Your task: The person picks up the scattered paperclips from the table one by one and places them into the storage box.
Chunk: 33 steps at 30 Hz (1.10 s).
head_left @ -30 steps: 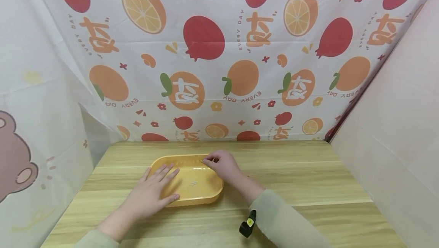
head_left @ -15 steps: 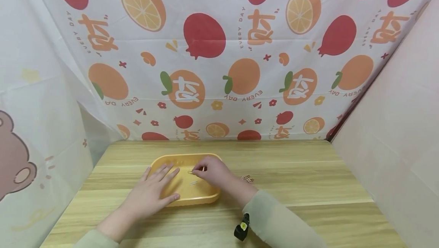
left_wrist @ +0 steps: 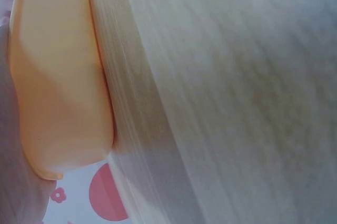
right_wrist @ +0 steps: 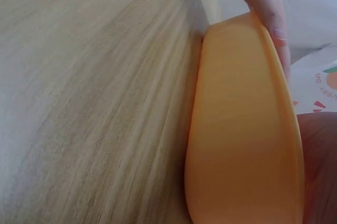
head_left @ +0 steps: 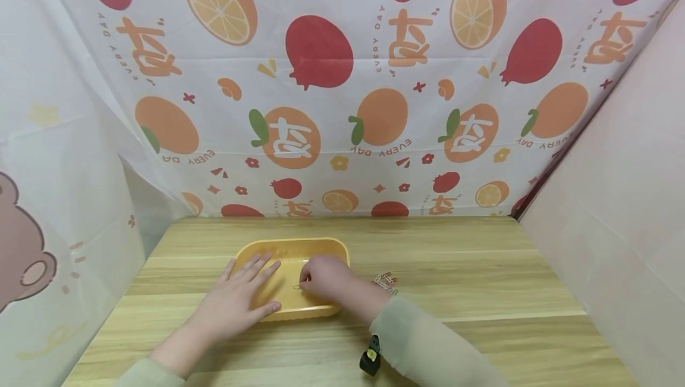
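A yellow plastic tray (head_left: 321,244) sits on the wooden table. My left hand (head_left: 235,301) lies over its left end, fingers spread, with the thumb at the front rim. Down inside the tray, my right hand (head_left: 326,277) pinches a small paper clip (head_left: 297,287) between thumb and fingertips, low near the tray floor. The fingers cover part of the clip. Both wrist views show mostly the outer side of the tray (left_wrist: 63,76); in the right wrist view, left-hand fingers rest at the rim.
Several paper clips (head_left: 384,281) lie in a loose pile right of the tray, close to my right forearm. A black strap device (head_left: 370,358) hangs at the right sleeve. Printed cloth (head_left: 374,78) walls in the table's back and sides.
My right hand has come from the tray's back right rim down and toward the front inside it, carrying the paper clip. My left hand stays put. The clip pile on the table has come into view.
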Tool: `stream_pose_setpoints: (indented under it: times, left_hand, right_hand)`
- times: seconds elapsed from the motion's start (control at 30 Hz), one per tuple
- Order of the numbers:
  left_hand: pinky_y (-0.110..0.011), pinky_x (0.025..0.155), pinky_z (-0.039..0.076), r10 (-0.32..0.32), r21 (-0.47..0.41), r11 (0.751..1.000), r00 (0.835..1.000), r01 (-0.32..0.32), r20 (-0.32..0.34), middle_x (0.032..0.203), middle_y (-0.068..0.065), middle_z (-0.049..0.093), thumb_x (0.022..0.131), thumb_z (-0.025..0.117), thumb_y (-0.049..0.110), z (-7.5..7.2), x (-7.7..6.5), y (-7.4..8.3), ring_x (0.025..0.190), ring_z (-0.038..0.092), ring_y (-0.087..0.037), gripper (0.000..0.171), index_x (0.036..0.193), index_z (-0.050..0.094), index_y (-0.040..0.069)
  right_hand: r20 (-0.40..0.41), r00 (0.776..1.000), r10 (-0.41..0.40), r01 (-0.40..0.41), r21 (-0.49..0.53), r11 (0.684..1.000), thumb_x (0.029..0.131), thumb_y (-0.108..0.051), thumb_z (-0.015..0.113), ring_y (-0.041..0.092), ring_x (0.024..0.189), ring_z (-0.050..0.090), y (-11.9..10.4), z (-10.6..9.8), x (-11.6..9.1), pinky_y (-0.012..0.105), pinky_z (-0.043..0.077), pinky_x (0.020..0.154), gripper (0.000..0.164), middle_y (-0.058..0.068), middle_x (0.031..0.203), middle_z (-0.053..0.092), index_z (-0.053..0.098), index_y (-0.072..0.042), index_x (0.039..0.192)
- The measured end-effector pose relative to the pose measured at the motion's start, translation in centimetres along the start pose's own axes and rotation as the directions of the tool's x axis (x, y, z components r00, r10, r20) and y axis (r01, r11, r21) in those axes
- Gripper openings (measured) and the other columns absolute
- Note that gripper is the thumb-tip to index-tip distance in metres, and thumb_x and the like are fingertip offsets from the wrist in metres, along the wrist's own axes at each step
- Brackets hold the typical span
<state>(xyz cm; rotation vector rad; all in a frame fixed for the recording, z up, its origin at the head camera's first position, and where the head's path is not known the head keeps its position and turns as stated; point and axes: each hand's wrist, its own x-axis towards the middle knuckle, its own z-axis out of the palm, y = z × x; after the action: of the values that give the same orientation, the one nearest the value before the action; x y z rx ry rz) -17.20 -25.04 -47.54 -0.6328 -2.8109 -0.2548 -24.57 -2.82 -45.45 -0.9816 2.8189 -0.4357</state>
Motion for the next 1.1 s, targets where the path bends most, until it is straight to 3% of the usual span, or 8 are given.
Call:
stream_pose_setpoints:
  times: [0.33,0.57,1.1]
  left_hand:
    - [-0.056,0.12,0.003,-0.005,-0.002,1.0,1.0,0.005,0.003,0.16,-0.008,0.032,0.09,0.058,0.064,0.1,0.0,-0.1,0.146,0.029,-0.033,0.079,0.153,0.04,0.022]
    - [-0.055,0.121,0.001,-0.005,0.001,1.0,1.0,0.005,0.001,0.159,-0.008,0.033,0.09,0.059,0.063,0.1,0.0,0.0,0.146,0.029,-0.033,0.078,0.153,0.04,0.021]
    - [-0.056,0.12,0.004,-0.009,-0.003,1.0,1.0,0.009,0.005,0.159,-0.009,0.033,0.09,0.06,0.062,-0.1,0.0,0.2,0.146,0.029,-0.033,0.079,0.152,0.042,0.018]
  right_hand:
    - [0.039,0.999,0.032,-0.025,-0.181,0.983,0.091,-0.034,0.071,0.004,0.064,0.051,-0.4,0.5,-0.1,0.023,0.045,0.065,0.023,-0.017,0.065,0.057,0.069,-0.026,0.069]
    - [0.007,1.0,0.022,-0.019,-0.265,0.964,0.091,-0.034,0.07,0.005,0.062,0.05,-0.1,1.0,0.1,0.025,0.045,0.061,0.026,-0.016,0.063,0.056,0.068,-0.026,0.067]
    - [-0.024,0.999,0.03,-0.035,-0.243,0.97,0.089,-0.03,0.069,0.008,0.058,0.047,0.2,1.4,0.2,0.026,0.041,0.056,0.028,-0.012,0.06,0.052,0.062,-0.024,0.063]
